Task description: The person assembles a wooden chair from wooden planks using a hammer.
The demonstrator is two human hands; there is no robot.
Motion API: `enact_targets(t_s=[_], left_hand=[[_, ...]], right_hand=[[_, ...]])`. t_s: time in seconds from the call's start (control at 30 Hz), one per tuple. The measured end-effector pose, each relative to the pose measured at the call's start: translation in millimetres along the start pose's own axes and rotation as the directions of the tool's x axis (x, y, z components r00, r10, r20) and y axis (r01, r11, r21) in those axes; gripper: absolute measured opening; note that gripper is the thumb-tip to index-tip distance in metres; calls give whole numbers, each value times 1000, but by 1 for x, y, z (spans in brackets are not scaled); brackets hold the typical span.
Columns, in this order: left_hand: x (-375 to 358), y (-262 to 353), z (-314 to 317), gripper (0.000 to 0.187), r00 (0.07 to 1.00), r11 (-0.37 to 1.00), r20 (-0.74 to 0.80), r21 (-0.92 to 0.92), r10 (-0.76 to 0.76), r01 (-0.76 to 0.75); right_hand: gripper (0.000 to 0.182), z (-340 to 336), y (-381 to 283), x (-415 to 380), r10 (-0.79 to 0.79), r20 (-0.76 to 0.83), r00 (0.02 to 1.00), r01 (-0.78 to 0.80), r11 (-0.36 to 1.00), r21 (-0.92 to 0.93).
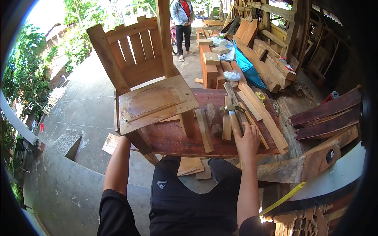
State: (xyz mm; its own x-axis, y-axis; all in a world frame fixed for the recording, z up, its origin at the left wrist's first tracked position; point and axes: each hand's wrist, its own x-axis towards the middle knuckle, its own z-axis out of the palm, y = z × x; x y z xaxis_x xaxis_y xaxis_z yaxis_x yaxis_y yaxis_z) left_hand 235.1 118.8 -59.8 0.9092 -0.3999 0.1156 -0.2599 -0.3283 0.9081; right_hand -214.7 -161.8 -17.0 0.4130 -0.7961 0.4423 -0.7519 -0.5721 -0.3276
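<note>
A small wooden chair [159, 101] with a slatted back stands on the reddish-brown table [173, 143], left of centre. My left forearm [117, 167] reaches up to the chair's near left corner, and the hand itself is hidden behind the seat and leg. On the right of the table, my right hand [249, 139] is closed round the handle of a claw hammer [232, 111], whose metal head points away from me. Wooden strips lie around the hammer, among them a short curved piece [203, 129] and a long pale strip [264, 118].
A yellow tape measure [260, 96] lies near the table's far right. Behind are stacked timber, small cardboard boxes [211, 58] and a blue sheet [246, 65]. A person [182, 27] stands at the back. Dark boards [327, 114] lie at right, and wood offcuts [191, 166] below the table.
</note>
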Motion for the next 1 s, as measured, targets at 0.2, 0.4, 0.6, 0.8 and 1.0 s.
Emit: enact_targets(t_s=[0.2, 0.4, 0.6, 0.8, 1.0], left_hand=[[6, 3, -12, 43, 1000, 1000, 16, -7, -5, 5], [-40, -6, -34, 43, 979, 920, -176, -357, 105, -162], [-143, 106, -63, 45, 739, 866, -592, -129, 323, -482], [-201, 174, -67, 54, 692, 649, -52, 404, 720, -645], [-199, 181, -62, 47, 698, 589, 46, 499, 714, -635]], right_hand=[[47, 17, 7, -9, 29, 89, 996, -34, 998, 54], [47, 15, 10, -5, 36, 143, 989, -44, 998, 55], [46, 17, 10, -4, 20, 157, 987, -26, 999, 34], [48, 5, -3, -4, 20, 132, 991, -46, 979, 197], [39, -10, -18, 5, -6, -179, 984, 119, 771, 626]])
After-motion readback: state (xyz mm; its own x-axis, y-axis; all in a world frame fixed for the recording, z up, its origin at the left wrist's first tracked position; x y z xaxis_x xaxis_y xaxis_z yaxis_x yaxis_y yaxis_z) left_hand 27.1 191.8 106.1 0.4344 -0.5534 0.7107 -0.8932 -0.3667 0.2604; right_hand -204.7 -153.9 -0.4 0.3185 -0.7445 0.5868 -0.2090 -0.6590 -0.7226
